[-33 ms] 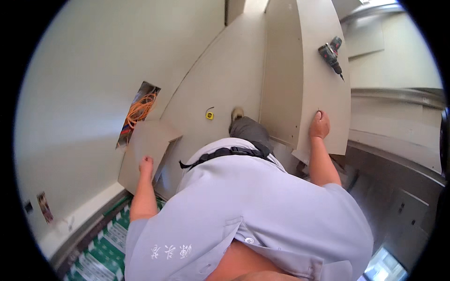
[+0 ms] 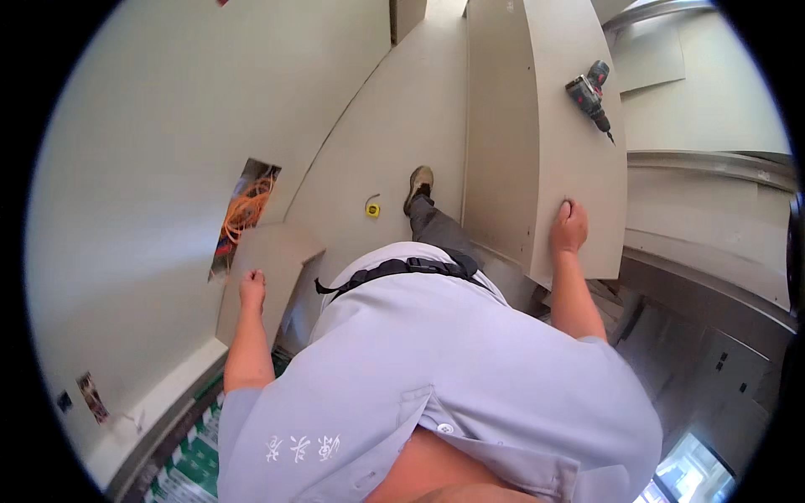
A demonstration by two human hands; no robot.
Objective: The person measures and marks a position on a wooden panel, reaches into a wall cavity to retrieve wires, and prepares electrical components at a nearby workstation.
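My right hand [image 2: 570, 228] is closed in a pinch at the near end of a long beige panel [image 2: 579, 159]. A tiny dark tip shows at its fingertips, too small to name. On the same panel, farther off, lies a black and red cordless drill [image 2: 592, 96], its bit directed toward me. My left hand [image 2: 252, 289] is loosely closed above a smaller beige boxlike piece [image 2: 272, 251] by the wall, and nothing shows in it. Whether that hand touches the piece, I cannot tell.
A yellow tape measure [image 2: 372, 210] lies on the pale surface near my shoe [image 2: 421, 184]. In the left wall a cut-out [image 2: 243, 210] holds coiled orange cable. Green and white sheeting [image 2: 189, 469] covers the floor at lower left. A ledge [image 2: 721, 163] runs along the right.
My foot shows farther forward, with more of the shoe and leg in view. My left hand sits slightly farther left. The right hand and drill keep their places on the panel.
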